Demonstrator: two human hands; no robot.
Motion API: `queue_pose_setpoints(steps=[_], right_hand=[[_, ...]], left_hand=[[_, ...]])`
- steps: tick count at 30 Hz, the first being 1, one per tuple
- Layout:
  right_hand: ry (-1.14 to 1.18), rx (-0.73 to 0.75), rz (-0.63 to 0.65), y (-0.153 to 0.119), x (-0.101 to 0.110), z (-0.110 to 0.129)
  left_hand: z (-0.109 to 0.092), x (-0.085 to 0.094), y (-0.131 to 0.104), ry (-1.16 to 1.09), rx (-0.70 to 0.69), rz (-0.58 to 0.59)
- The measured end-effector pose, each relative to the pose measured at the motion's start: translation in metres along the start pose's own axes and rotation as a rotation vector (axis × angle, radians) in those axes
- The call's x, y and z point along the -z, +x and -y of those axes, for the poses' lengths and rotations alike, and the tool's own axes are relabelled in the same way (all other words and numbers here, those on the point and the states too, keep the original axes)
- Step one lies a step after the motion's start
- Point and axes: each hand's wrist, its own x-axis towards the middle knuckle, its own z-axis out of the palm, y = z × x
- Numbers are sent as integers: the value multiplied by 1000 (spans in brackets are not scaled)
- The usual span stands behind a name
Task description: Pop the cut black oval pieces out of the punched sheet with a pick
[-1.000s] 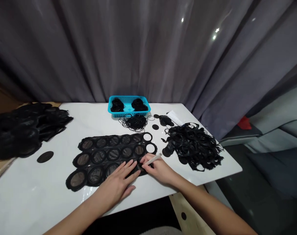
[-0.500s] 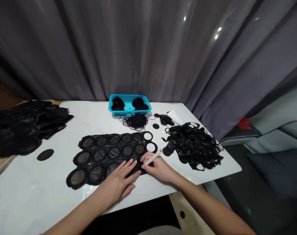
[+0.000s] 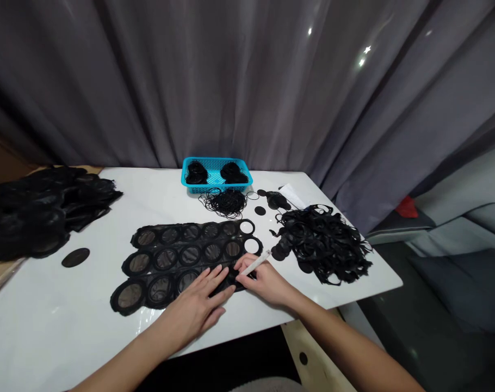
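A thin black sheet (image 3: 182, 242) with rows of thick-edged rings lies on the white table. Most rings frame a dark, see-through disc; two at the upper right show white inside. My left hand (image 3: 202, 298) rests flat with fingers spread on the sheet's lower right part, covering some rings. Close to its fingertips, my right hand (image 3: 260, 279) grips a slim white pen-shaped tool (image 3: 256, 262), slanting up to the right. The tool's lower tip is hidden by the fingers, so its kind cannot be told.
A blue basket (image 3: 217, 188) holding black bundles stands at the back, with a tangle of black rings (image 3: 226, 203) before it. Black scraps (image 3: 329, 245) heap up at right near loose discs (image 3: 260, 210) and a white paper (image 3: 292, 195). More black sheets (image 3: 47, 207) pile at left.
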Motion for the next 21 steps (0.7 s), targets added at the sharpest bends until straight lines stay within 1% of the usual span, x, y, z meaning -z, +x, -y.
queue_pose_setpoints(steps=[5, 9, 11, 13, 15, 17, 18, 19, 21], right_hand=[[-13, 8, 0, 0, 0, -1], [-79, 42, -3, -1, 0, 0], [-170, 100, -7, -5, -4, 1], [-296, 208, 1, -9, -10, 0], [-420, 326, 33, -14, -16, -3], [-490, 388, 31, -15, -18, -9], [-493, 379, -16, -13, -15, -13], [-475, 343, -94, -9, -10, -17], [-399, 206, -283, 2, 7, -23]], left_hand=[[-1, 3, 2, 46, -5, 52], [-2, 3, 1, 33, -3, 51], [-2, 3, 0, 22, 10, 29], [-2, 4, 0, 22, 17, 10], [-1, 4, 0, 28, 11, 10], [-1, 3, 0, 28, 4, 19], [0, 3, 0, 26, 5, 23], [0, 3, -1, 22, 8, 27], [0, 5, -2, 13, 10, 38]])
